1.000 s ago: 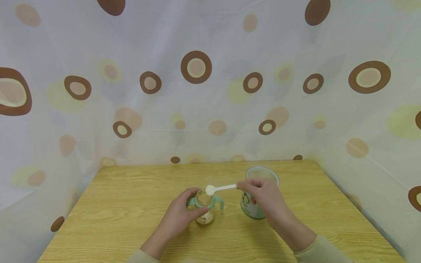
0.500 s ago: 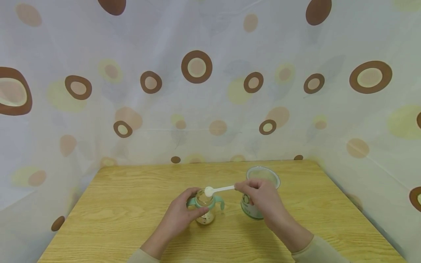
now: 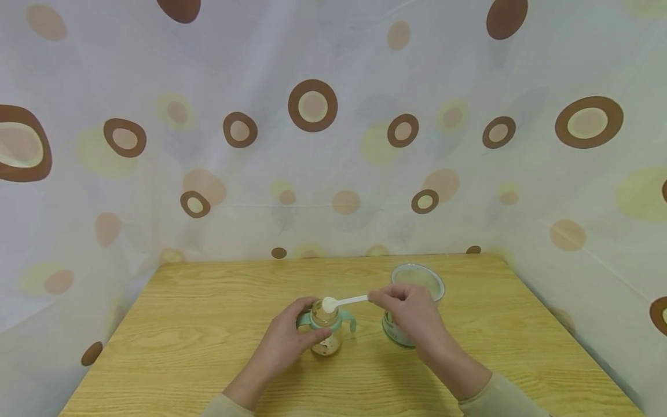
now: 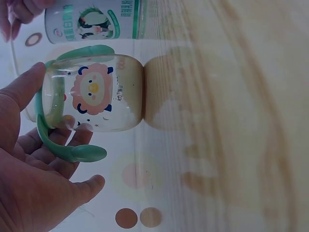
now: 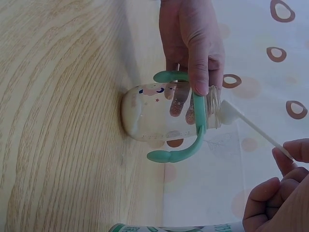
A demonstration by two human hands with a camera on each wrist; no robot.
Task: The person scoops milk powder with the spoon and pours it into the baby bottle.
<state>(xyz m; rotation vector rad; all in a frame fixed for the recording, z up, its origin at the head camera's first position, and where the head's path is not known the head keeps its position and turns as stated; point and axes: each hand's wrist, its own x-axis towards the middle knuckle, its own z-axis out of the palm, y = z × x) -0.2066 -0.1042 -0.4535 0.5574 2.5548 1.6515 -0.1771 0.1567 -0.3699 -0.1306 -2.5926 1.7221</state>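
A clear baby bottle [image 3: 327, 343] with green handles stands upright on the table, its mouth uncovered. My left hand [image 3: 283, 336] grips it round the neck, thumb at the near side of the green handle ring [image 5: 199, 108]. A lion face print and pale powder at the bottom show in the left wrist view of the bottle [image 4: 94, 92]. Between thumb and fingers, my right hand [image 3: 414, 315] pinches the handle of a white measuring scoop [image 3: 353, 300]. The scoop's bowl, heaped with pale powder, is right at the bottle's mouth. In the right wrist view, the scoop [image 5: 263, 129] slants toward the rim.
Behind the right hand stands an open milk powder can [image 3: 396, 335], partly hidden by that hand; a cow picture shows on the can [image 4: 94, 21] in the left wrist view. The wooden table [image 3: 208, 324] meets a dotted curtain [image 3: 354, 174] on its far and side edges.
My right hand has shifted slightly left, bringing the scoop's bowl farther over the bottle's mouth. The left hand and bottle stay in place.
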